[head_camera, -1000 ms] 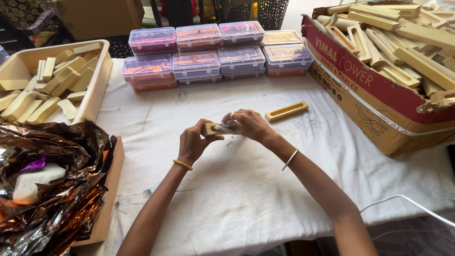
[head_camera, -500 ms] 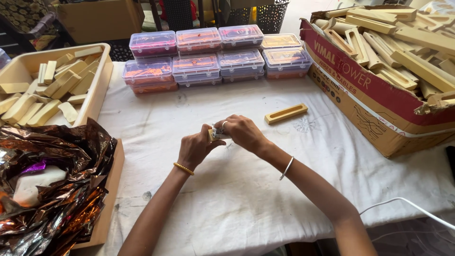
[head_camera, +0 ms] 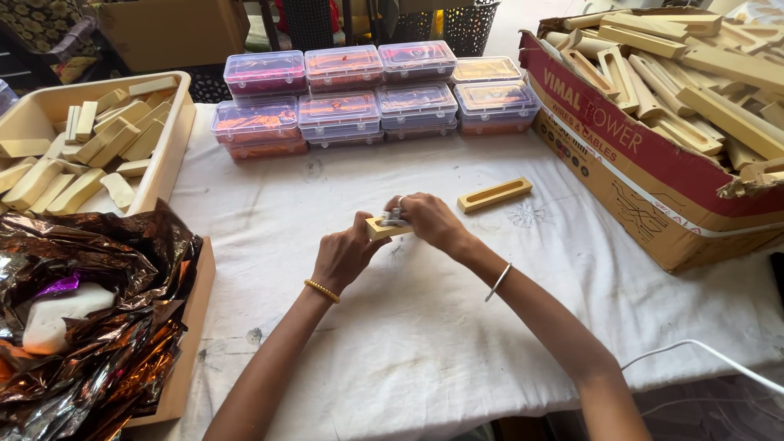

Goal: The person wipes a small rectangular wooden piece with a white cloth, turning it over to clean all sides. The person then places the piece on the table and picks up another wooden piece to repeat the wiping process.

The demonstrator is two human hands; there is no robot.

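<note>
Wooden block, pale and short, sits between my two hands just above the white cloth of the worktop, near its middle. My left hand is closed on the block's near end, thumb along its side, a beaded gold bangle at my wrist. My right hand is closed over the far end, its fingers pressing a small grey piece against the top of the block; what that piece is I cannot tell. A silver bangle hangs on my right forearm. Just beyond my right hand lies a slotted wooden holder, flat on the cloth and angled, apart from my fingers. Further back stand clear plastic boxes in two rows, stacked, with orange and pink contents showing through their lids. To my right a large cardboard carton with a red band is heaped with long slotted wooden pieces. To my left a cream tray holds many short wooden blocks in a loose pile. Nearer me on the left, crumpled metallic foil wrap, bronze and dark, lies over a shallow wooden tray, with a white lump and a scrap of purple inside it. A white cable curves over the worktop's near right edge.
</note>
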